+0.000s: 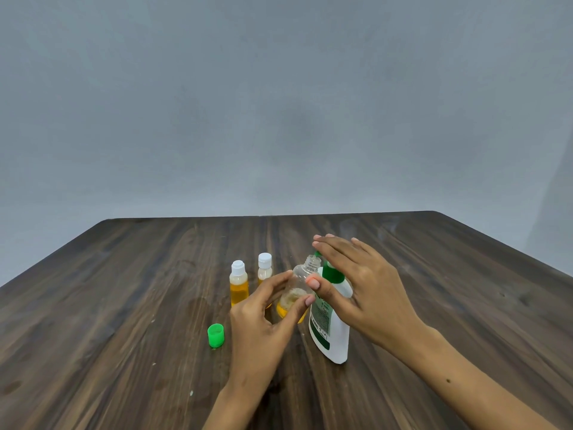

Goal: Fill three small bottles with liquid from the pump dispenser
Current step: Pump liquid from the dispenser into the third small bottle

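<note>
Filling: third bottle, judged underway
Cap (215,335): green, off, left of the fingers
Left hand (263,321): fingers curled round open bottle (299,290), neck tilted right toward the spout
Right hand (362,283): fingers straight, flat on pump dispenser (330,318)

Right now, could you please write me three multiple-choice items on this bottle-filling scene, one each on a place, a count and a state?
1. Where does the loose green cap lie?
A. On the table left of the left hand
B. On the pump dispenser
C. Behind the capped bottles

2. How many small bottles wear white caps?
A. One
B. Two
C. Three

3. How is the open bottle held by the left hand?
A. Capped
B. Full to the neck
C. Uncapped, yellow liquid low in it

Answers: 1 A, the cap rests on bare wood left of that hand. 2 B, two capped bottles stand behind. 3 C, its threaded neck is bare beside the pump dispenser, which the right hand presses.
</note>
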